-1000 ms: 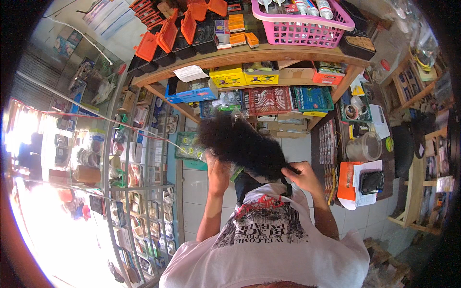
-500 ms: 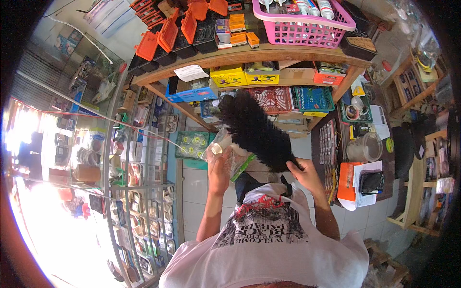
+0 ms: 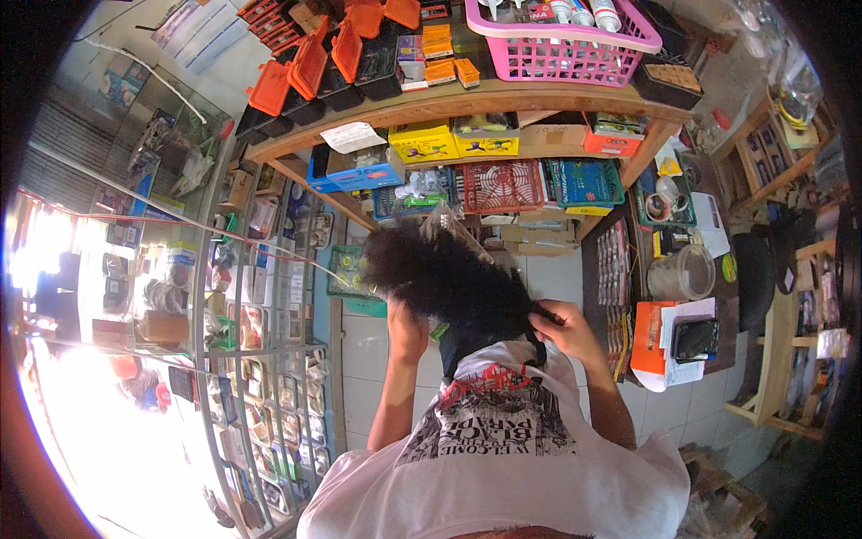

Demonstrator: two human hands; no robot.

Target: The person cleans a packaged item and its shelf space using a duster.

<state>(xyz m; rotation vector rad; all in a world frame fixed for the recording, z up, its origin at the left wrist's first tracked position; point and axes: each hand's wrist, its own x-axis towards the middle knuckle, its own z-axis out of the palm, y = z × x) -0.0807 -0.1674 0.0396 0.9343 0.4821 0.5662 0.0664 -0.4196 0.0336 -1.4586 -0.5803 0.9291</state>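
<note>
**Black feather duster held in both hands below the wooden shelf**

Your right hand [image 3: 567,331] sits at about 3 o'clock from the centre of the view, fingers curled shut around the narrow end of the black feather duster [image 3: 444,274]. The duster's bushy head spreads away from that hand toward 10 o'clock, slanting up and left across the middle of the picture.

Your left hand [image 3: 406,331] lies at 9 o'clock from the right hand, tucked under the lower edge of the feathers. It touches them, but the feathers hide the fingers, so you cannot tell whether it pinches them or only presses against them.

At 12 o'clock from the duster runs the wooden shelf [image 3: 503,97]. A pink basket [image 3: 575,49] stands on its top at about 1 o'clock, and yellow boxes [image 3: 449,144] sit just below the board. A red grille [image 3: 501,186] leans among the packets just above the duster's tip.

At 3 o'clock, well apart from your right hand, a clear plastic tub [image 3: 682,272] stands on the side counter. At 9 o'clock a glass display case [image 3: 242,296] fills the left side.
</note>
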